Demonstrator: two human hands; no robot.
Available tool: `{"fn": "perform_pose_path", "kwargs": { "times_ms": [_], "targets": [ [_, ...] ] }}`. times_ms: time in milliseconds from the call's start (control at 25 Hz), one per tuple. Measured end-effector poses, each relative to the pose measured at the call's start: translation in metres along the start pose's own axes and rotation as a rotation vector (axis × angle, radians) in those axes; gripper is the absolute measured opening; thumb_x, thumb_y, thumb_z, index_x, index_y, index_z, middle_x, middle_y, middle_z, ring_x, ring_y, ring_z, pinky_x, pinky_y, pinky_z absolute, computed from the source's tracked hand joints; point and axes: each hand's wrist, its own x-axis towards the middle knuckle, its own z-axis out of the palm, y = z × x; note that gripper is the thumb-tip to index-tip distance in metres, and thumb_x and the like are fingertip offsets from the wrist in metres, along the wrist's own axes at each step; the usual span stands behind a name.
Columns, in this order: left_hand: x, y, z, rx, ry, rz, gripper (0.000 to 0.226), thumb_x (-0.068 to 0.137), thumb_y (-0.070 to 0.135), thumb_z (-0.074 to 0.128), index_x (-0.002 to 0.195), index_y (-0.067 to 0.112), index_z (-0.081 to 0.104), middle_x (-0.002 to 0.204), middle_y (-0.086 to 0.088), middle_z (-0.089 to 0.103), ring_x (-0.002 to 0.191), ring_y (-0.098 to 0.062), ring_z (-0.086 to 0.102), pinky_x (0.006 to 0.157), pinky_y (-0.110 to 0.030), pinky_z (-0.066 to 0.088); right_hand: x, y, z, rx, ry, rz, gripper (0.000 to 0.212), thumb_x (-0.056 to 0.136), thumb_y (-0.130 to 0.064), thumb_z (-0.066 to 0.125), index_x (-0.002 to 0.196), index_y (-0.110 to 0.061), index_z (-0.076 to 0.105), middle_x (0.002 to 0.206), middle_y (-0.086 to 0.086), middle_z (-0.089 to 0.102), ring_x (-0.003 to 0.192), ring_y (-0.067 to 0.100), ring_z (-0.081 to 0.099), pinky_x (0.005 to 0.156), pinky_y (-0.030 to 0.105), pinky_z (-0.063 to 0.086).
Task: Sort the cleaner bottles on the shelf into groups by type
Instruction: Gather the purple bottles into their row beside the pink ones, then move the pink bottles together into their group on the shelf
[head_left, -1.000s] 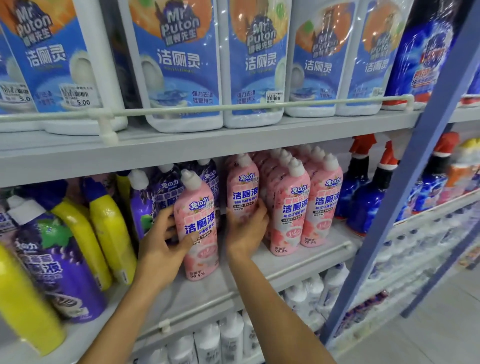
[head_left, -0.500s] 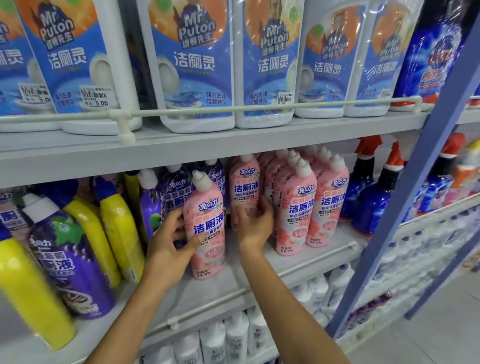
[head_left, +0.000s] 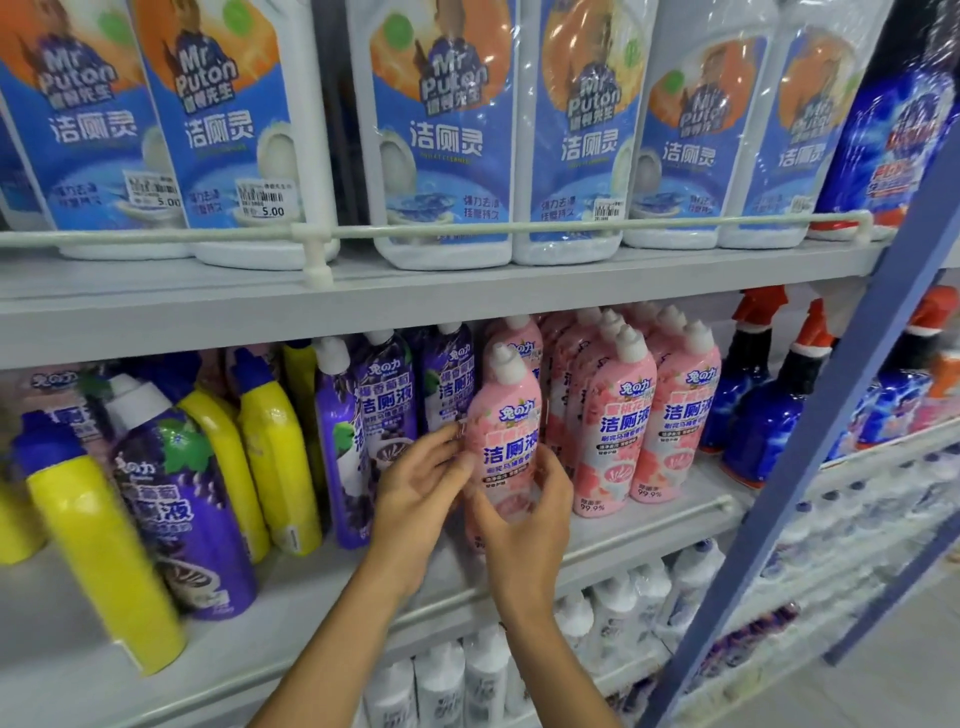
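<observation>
On a middle shelf (head_left: 291, 613) of toilet cleaners, the sorting looks only partly done. At far left, yellow bottles (head_left: 104, 545) and purple bottles (head_left: 182, 509) lean mixed together, several tilted towards the aisle. A knock there could well send one over the shelf's edge.

At centre, the left hand (head_left: 421, 493) grips the left flank of a lone pink bottle (head_left: 501, 431), fingers curled at its side and thumb on the label. More purple bottles stand just behind its knuckles, close enough for a careless sweep to topple them. The pink bottle is upright between the purple row and the pink group. Its base is hidden, so it cannot be told whether it is lifted or resting. The right hand (head_left: 524, 525) wraps its lower front and right side.

Just to the right, the pink group (head_left: 623, 421) stands tightly packed behind the rail (head_left: 675, 521). Pushing the bottle in with too little room could tip a neighbour domino-fashion. Blue spray bottles (head_left: 763, 415) stand farther right, well apart from the hands.
</observation>
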Motion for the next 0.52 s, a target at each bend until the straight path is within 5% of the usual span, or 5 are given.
{"fn": "perform_pose_path", "kwargs": {
  "times_ms": [160, 280, 520],
  "targets": [
    [-0.011, -0.008, -0.009, -0.035, 0.294, 0.071, 0.038, 0.084, -0.006, 0.075, 0.117, 0.013, 0.07, 0.112, -0.006, 0.077, 0.109, -0.021, 0.072, 0.104, -0.05, 0.053, 0.019, 0.006, 0.006, -0.099, 0.073, 0.001, 0.088, 0.072, -0.04, 0.092, 0.146, -0.02, 0.049, 0.136, -0.003, 0.055, 0.125, 0.012, 0.054, 0.099, 0.025, 0.043],
    [-0.025, 0.001, -0.034, -0.016, 0.397, 0.101, 0.045, 0.078, -0.013, 0.078, 0.114, 0.012, 0.07, 0.107, -0.008, 0.077, 0.102, -0.022, 0.073, 0.101, -0.045, 0.054, 0.042, 0.009, 0.017, -0.092, 0.122, 0.033, 0.088, 0.071, -0.035, 0.094, 0.145, -0.013, 0.05, 0.135, 0.005, 0.057, 0.126, 0.024, 0.056, 0.101, 0.036, 0.046],
    [-0.074, 0.034, -0.085, 0.132, 0.473, 0.126, 0.06, 0.07, -0.005, 0.089, 0.121, 0.018, 0.066, 0.113, -0.003, 0.075, 0.105, -0.02, 0.072, 0.086, -0.027, 0.058, 0.084, 0.042, 0.039, -0.107, 0.123, -0.027, 0.084, 0.06, -0.055, 0.084, 0.131, -0.015, 0.061, 0.117, 0.012, 0.07, 0.105, 0.035, 0.068, 0.089, 0.052, 0.056]
  ]
}}
